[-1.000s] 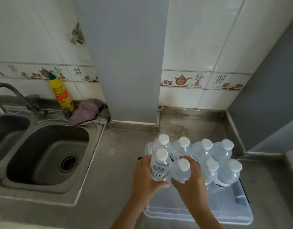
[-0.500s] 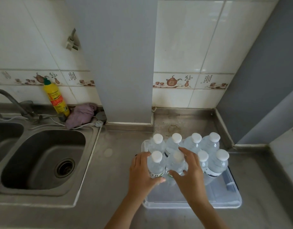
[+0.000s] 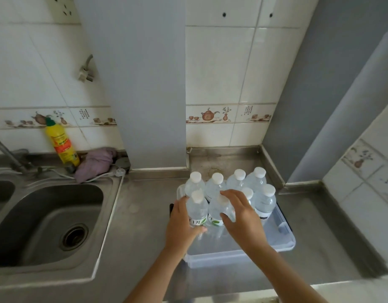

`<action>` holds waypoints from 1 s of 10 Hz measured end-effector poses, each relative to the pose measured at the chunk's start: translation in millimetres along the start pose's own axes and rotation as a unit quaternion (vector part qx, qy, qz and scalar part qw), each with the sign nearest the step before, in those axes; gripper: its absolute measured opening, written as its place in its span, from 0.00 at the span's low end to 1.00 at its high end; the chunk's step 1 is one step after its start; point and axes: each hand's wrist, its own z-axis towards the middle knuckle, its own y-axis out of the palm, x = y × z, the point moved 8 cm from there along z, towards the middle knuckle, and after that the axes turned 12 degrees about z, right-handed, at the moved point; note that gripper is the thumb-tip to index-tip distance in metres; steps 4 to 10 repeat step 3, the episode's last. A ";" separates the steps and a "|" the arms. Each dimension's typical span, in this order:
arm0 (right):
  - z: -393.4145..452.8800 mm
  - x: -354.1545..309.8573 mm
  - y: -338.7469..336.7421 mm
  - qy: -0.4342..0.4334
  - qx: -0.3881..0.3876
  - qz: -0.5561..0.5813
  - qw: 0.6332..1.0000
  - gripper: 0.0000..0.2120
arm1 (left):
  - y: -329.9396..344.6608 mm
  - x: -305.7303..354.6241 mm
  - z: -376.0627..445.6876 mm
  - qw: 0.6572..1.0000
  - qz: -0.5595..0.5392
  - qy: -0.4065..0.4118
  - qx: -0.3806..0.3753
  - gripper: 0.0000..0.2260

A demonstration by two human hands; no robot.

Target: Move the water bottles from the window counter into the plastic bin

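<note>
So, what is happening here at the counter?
A person is packing water bottles into a clear plastic bin on the steel counter beside the sink. Eight white-capped bottles stand upright in two rows at the bin's far end. The left hand grips the front left bottle, and the right hand holds the bottle next to it.

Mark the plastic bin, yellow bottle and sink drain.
plastic bin [image 3: 243,255]: head view, near front wall.
yellow bottle [image 3: 63,145]: head view, label on its body.
sink drain [image 3: 74,236]: head view, dark centre of the strainer.
</note>
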 end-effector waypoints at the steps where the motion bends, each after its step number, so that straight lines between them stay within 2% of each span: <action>1: -2.1 -8.3 -8.8 -0.023 -0.006 -0.017 1.000 0.23 | -11.6 8.9 -6.0 0.999 0.045 0.012 -0.009 0.42; 2: -1.8 -14.3 -22.7 -0.038 -0.011 -0.019 0.999 0.20 | -33.3 18.8 -11.5 0.997 0.067 0.020 0.023 0.34; 3: -5.8 -25.3 -42.8 -0.067 0.000 -0.008 0.998 0.18 | -58.0 35.6 -17.3 0.991 0.073 0.042 0.100 0.31; 10: -5.8 -25.3 -42.8 -0.067 0.000 -0.008 0.998 0.18 | -58.0 35.6 -17.3 0.991 0.073 0.042 0.100 0.31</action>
